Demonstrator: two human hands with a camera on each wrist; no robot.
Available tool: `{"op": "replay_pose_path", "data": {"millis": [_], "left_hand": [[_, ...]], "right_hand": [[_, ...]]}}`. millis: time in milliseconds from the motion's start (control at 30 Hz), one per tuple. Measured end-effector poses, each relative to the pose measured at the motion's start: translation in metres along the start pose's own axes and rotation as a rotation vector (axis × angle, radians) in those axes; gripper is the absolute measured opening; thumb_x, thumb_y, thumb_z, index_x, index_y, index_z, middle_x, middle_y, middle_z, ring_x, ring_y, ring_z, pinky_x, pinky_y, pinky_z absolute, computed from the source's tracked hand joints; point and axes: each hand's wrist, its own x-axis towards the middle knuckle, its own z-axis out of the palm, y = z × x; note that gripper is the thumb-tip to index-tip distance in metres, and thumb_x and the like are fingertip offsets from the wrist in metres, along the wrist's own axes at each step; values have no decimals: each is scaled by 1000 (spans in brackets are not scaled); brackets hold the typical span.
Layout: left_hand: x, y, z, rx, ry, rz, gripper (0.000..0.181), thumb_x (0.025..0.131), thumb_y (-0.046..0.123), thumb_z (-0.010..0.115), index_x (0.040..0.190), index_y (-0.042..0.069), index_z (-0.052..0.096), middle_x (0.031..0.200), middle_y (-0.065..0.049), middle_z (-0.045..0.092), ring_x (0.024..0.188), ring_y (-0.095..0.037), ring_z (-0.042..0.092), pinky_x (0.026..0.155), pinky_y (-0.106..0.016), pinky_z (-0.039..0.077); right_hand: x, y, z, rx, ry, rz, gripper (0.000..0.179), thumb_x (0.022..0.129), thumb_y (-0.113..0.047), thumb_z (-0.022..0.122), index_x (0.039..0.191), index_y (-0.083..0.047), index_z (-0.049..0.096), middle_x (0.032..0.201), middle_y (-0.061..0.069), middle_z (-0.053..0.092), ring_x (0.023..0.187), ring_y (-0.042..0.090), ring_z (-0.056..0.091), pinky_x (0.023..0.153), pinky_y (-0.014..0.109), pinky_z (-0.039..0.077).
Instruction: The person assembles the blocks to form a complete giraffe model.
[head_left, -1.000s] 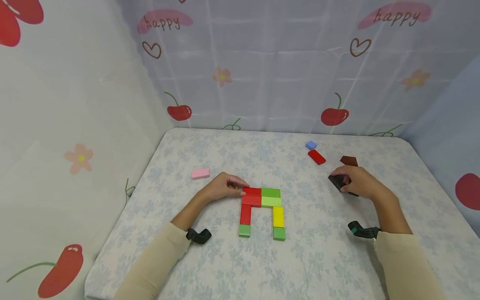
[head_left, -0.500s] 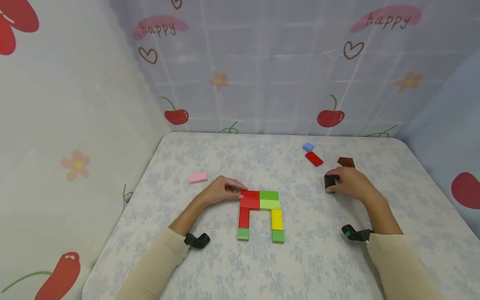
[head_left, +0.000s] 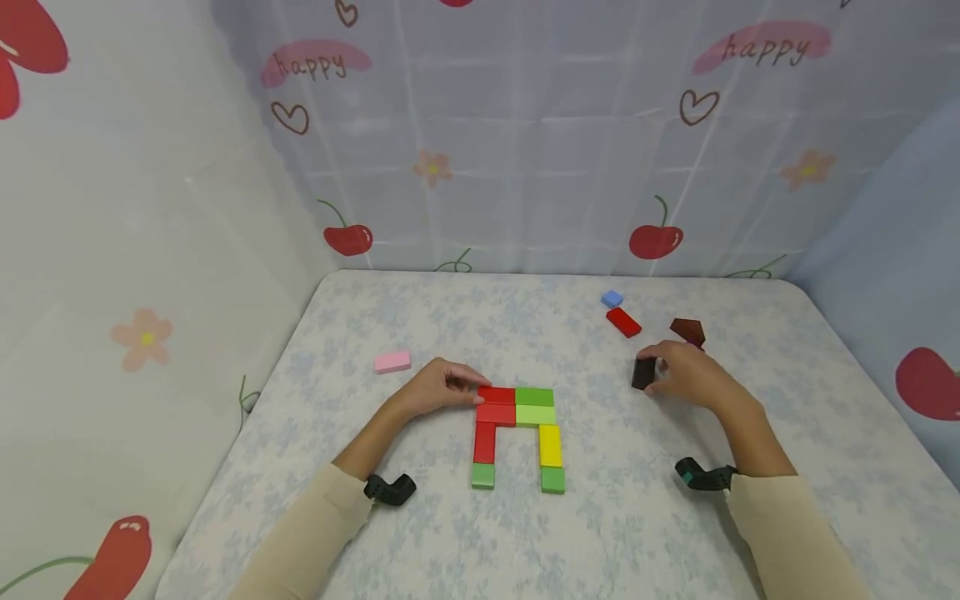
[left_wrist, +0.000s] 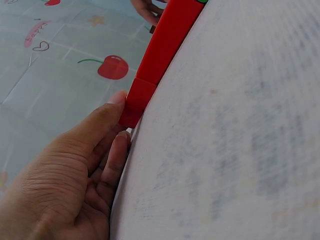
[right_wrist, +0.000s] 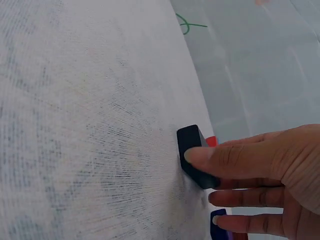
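My left hand rests against the left end of two stacked-looking rows of red blocks; in the left wrist view its thumb touches the end of a red block. Those blocks join a dark green block, a light green block, a red leg and a yellow leg, with green feet below. Off to the right, my right hand pinches a black block between thumb and fingers; the right wrist view shows the black block with slanted sides.
Behind the right hand lie a brown block, a red block and a blue block. A dark purple block shows beneath its fingers. A pink block lies left. Curtains border the table.
My right hand has moved left with the black block, which has turned from slanted to nearly upright in the head view. The left hand stays by the red blocks.
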Motion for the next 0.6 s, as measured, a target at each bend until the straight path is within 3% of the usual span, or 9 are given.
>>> {"op": "replay_pose_path", "data": {"millis": [233, 467, 600], "left_hand": [[1, 2, -1, -10, 4, 5, 28, 85, 14, 84, 113, 13, 80, 98, -4, 73, 71, -12, 53, 62, -23, 44], [0, -1, -1, -5, 1, 11, 29, 85, 13, 84, 113, 13, 80, 100, -3, 74, 71, -11, 53, 62, -22, 44], [0, -3, 0, 6, 6, 21, 29, 86, 9, 83, 115, 9, 79, 100, -5, 74, 70, -10, 53, 61, -22, 43]], "right_hand": [[-1, -12, 4, 42, 73, -119, 40, 82, -13, 86, 115, 1, 68, 108, 16, 69, 97, 34, 64, 78, 45, 57], [2, -30, 16, 105, 54, -161, 41, 84, -18, 85, 118, -2, 68, 110, 13, 68, 101, 33, 63, 80, 43, 57], [4, -43, 22, 91, 50, -197, 41, 83, -18, 86, 118, -4, 68, 110, 10, 69, 100, 30, 63, 81, 42, 57]]}}
